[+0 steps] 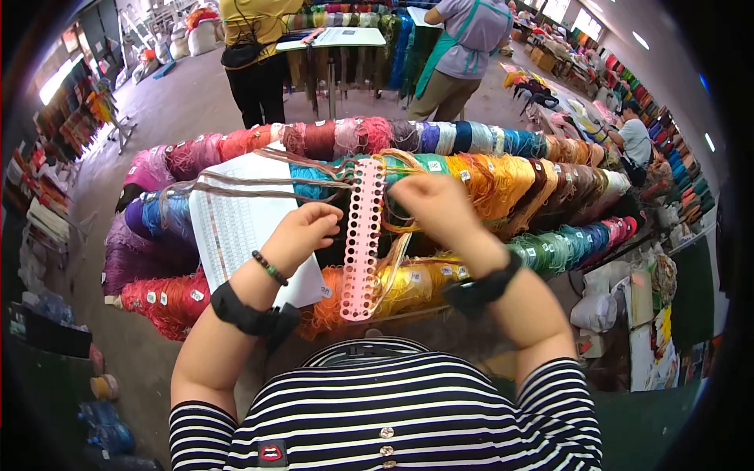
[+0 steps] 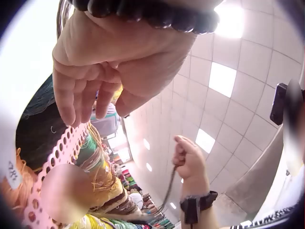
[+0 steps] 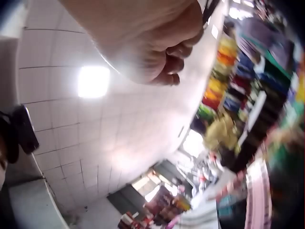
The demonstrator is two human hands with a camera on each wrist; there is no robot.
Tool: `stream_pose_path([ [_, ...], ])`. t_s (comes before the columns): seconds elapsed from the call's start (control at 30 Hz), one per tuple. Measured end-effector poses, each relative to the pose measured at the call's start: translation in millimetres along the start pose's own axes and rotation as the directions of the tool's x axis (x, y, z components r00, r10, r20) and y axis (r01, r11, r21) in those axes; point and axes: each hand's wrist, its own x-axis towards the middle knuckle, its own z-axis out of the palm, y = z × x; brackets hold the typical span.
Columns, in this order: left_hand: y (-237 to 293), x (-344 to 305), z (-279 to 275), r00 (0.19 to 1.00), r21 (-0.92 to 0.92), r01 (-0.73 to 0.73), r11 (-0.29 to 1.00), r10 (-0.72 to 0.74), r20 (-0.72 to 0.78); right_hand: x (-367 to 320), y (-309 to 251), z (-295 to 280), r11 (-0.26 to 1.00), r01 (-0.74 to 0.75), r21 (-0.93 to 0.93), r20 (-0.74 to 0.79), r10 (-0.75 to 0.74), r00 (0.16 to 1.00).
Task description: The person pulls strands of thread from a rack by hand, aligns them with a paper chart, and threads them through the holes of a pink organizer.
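A long pink strip with holes along both edges [image 1: 361,243] lies across the rows of thread skeins. Brownish thread bundles [image 1: 267,191] extend leftward from its upper part, and yellow and orange strands [image 1: 402,161] hang at its right side. My left hand [image 1: 306,229] is just left of the strip, fingers loosely bent with nothing between them; the left wrist view has its fingertips close to the strip's edge. Raised right of the strip, my right hand [image 1: 440,206] has curled fingers. It pinches a dark strand of thread [image 2: 171,186], which hangs down in the left wrist view.
A printed chart [image 1: 228,216] lies under the thread bundles at left. Labelled skeins of red [image 1: 169,302], orange, green and brown thread hang on parallel rails. Two people stand beyond, beside a white tabletop [image 1: 345,38]. Bags and boxes [image 1: 601,294] sit at right.
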Motion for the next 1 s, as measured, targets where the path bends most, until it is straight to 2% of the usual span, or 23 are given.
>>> stream_pose_path([
  [0.03, -2, 12, 2, 0.999, -0.053, 0.023, 0.998, -0.025, -0.037, 2, 17, 28, 0.994, -0.073, 0.084, 0.047, 0.069, 0.997],
  [0.1, -7, 32, 7, 0.996, -0.071, 0.027, 0.997, -0.033, -0.080, 9, 43, 66, 0.988, -0.069, 0.136, 0.015, 0.067, 0.998],
  [0.13, -9, 40, 10, 0.995, -0.069, 0.015, 0.997, -0.022, -0.096, 14, 58, 79, 0.962, -0.139, 0.233, 0.054, 0.130, 0.990],
  [0.2, -9, 52, 15, 0.993, -0.086, -0.006, 0.996, -0.003, -0.114, 22, 64, 91, 0.867, -0.265, 0.423, 0.139, 0.227, 0.964],
  [0.3, -11, 60, 23, 0.985, -0.128, -0.108, 0.986, 0.089, -0.145, 25, 61, 87, 0.791, -0.382, 0.478, 0.190, 0.332, 0.924],
  [0.43, -22, 72, 21, 0.970, -0.105, -0.207, 0.973, 0.191, -0.148, 29, 67, 86, 0.761, -0.436, 0.480, 0.228, 0.371, 0.900],
  [0.53, -25, 78, 15, 0.974, -0.115, -0.219, 0.969, 0.210, -0.082, 29, 64, 85, 0.781, -0.430, 0.453, 0.209, 0.376, 0.903],
  [0.63, -24, 82, 10, 0.978, -0.189, -0.207, 0.960, 0.208, -0.017, 31, 66, 86, 0.779, -0.448, 0.440, 0.200, 0.401, 0.894],
  [0.67, -22, 81, 9, 0.979, -0.217, -0.198, 0.956, 0.203, 0.005, 30, 61, 85, 0.742, -0.470, 0.479, 0.222, 0.415, 0.882],
  [0.8, -11, 79, 11, 0.987, -0.254, -0.148, 0.956, 0.158, 0.019, 31, 53, 79, 0.767, -0.456, 0.451, 0.216, 0.402, 0.890],
  [1.0, -14, 86, 15, 0.983, -0.126, -0.185, 0.975, 0.182, -0.037, 32, 49, 78, 0.739, -0.503, 0.449, 0.246, 0.439, 0.864],
])
